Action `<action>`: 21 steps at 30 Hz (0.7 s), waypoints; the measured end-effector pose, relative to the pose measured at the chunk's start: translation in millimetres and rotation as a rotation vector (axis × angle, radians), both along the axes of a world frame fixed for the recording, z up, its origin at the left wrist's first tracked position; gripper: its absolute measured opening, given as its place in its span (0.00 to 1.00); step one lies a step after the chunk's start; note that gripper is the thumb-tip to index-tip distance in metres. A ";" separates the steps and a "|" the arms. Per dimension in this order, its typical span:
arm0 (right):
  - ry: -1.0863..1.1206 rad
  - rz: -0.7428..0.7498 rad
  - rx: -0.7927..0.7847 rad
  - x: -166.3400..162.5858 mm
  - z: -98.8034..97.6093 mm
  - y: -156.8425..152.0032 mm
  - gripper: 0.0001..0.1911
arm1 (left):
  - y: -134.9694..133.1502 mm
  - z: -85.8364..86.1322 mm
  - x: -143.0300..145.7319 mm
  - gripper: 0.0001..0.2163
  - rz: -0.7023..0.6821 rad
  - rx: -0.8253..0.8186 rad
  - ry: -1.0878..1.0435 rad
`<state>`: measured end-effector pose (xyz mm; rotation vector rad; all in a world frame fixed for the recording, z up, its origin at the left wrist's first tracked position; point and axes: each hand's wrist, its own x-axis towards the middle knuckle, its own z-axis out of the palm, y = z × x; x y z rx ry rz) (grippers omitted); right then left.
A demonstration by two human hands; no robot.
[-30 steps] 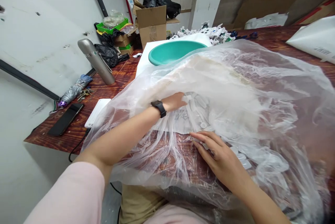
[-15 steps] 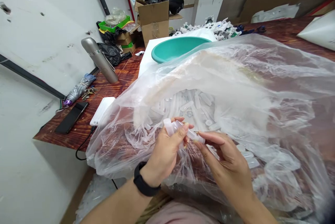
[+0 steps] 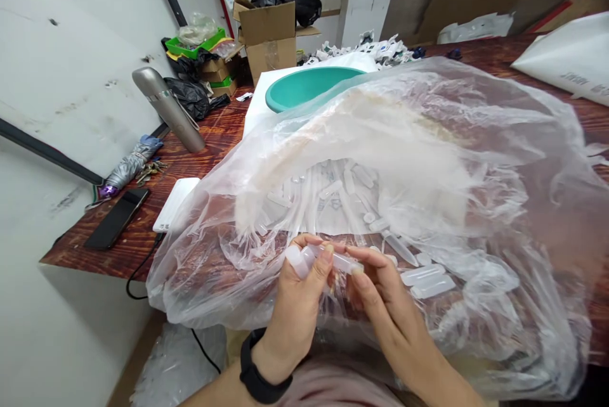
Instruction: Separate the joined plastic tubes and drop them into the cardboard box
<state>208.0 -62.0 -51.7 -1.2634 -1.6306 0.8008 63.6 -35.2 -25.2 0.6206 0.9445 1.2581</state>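
Observation:
A big clear plastic bag (image 3: 428, 160) lies open on the wooden table (image 3: 214, 134), with several small clear plastic tubes (image 3: 342, 194) inside it. My left hand (image 3: 295, 305), with a black watch on the wrist, is closed around a few clear tubes (image 3: 304, 258) just in front of the bag's mouth. My right hand (image 3: 380, 302) pinches the other end of one of those tubes (image 3: 345, 261) with its fingertips. Both hands are close together at the near edge of the bag.
A teal bowl (image 3: 304, 87) sits behind the bag on a white sheet. A metal flask (image 3: 169, 109), a folded umbrella (image 3: 126, 166), a black phone (image 3: 114, 220) and a white box (image 3: 174, 204) lie at the left. Cardboard boxes (image 3: 269, 36) stand at the back.
My left hand came out of the bag holding tubes and drew back toward me. My right hand rose from the bag and took hold of one tube's end.

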 end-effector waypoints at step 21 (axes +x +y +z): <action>0.230 0.076 -0.308 6.4 6.1 1.8 0.18 | -5.7 -11.5 2.9 0.12 -0.070 0.057 0.090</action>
